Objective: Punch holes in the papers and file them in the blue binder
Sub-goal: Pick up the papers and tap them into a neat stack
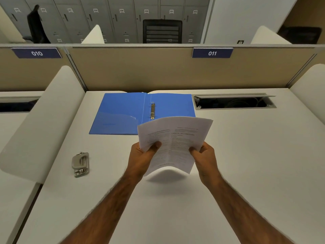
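A stack of printed white papers (173, 143) is held up off the desk, bowed in the middle. My left hand (143, 156) grips its left edge and my right hand (204, 156) grips its right edge. The blue binder (121, 111) lies open flat at the back of the desk, its metal ring clip (152, 110) on the spine; the papers hide its near right corner. A grey metal hole punch (80, 163) sits on the desk to the left of my left hand, apart from it.
The white desk (246, 164) is bounded by a beige partition (158, 71) behind and rounded white dividers left (40, 124) and right (309, 85). An open cable tray (233, 102) is set in the desk right of the binder.
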